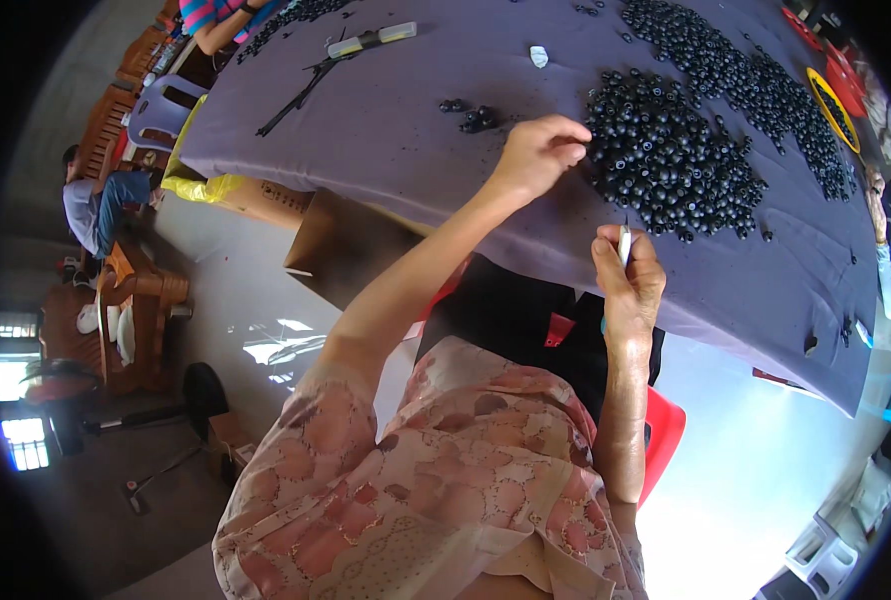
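A heap of small, round, glossy black pieces (666, 160) lies on the purple-grey tablecloth (366, 130); some show a hollow or pale ring. At the heap's left edge is my left hand (541, 155), its thumb and fingers curled together. Whatever they may pinch is too small to make out. Close to the heap's near edge, my right hand (631, 275) is closed around a small white-handled blade (625, 243), its thin tip pointing up toward the pieces. A smaller cluster of black pieces (478, 118) sits left of the heap, beyond my left hand.
More black pieces (766, 90) spread toward the far right, near a yellow-rimmed bowl (834, 110). A clear-and-black tool (373, 40) lies far left. Below the table's left edge stands a cardboard box (356, 250). Another person's arm (221, 32) reaches in at far left.
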Tool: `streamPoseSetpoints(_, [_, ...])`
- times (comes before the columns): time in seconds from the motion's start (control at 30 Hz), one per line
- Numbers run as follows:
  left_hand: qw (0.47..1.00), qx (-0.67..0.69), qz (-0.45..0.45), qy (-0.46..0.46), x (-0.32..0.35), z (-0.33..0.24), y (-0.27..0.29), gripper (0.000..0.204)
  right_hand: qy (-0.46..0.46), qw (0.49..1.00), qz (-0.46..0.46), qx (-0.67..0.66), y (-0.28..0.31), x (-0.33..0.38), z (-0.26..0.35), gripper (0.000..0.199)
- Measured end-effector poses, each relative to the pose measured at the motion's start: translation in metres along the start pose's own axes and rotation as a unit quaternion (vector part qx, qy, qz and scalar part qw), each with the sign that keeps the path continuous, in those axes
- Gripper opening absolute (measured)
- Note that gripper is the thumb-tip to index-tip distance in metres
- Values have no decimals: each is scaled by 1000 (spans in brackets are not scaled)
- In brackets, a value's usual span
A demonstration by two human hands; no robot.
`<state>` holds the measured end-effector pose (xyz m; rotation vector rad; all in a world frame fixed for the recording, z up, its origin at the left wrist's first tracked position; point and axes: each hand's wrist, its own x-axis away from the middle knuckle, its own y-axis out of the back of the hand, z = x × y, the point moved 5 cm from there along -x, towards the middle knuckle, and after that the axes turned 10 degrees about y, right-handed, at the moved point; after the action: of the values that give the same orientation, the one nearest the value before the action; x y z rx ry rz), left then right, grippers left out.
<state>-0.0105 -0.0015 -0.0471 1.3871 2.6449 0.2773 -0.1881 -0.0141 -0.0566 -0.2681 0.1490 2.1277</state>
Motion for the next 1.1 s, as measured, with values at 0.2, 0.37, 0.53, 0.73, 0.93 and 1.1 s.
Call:
streamPoseSetpoints(0.2, [852, 468, 204, 116, 52, -36, -27, 24, 17, 997, -39, -59, 3, -6, 42, 12])
streamPoseSetpoints(0.37, [808, 528, 229, 126, 71, -55, -34, 24, 82, 987, -42, -135, 2, -1, 67, 12])
streamPoseSetpoints(0.53, [804, 533, 240, 108, 78, -64, -32, 18, 75, 996, -41, -28, 12, 8, 79, 26])
streamPoseSetpoints(0.73, [780, 567, 239, 118, 83, -69, -33, 15, 152, 987, -34, -32, 7, 10, 94, 21])
streamPoseSetpoints(0.93, [783, 565, 243, 93, 85, -72, -28, 15, 165, 986, -18, 6, 4, 15, 99, 20])
streamPoseSetpoints(1.1, [811, 522, 262, 46, 86, -74, -28, 16, 216, 974, -25, 70, 6, 16, 102, 22])
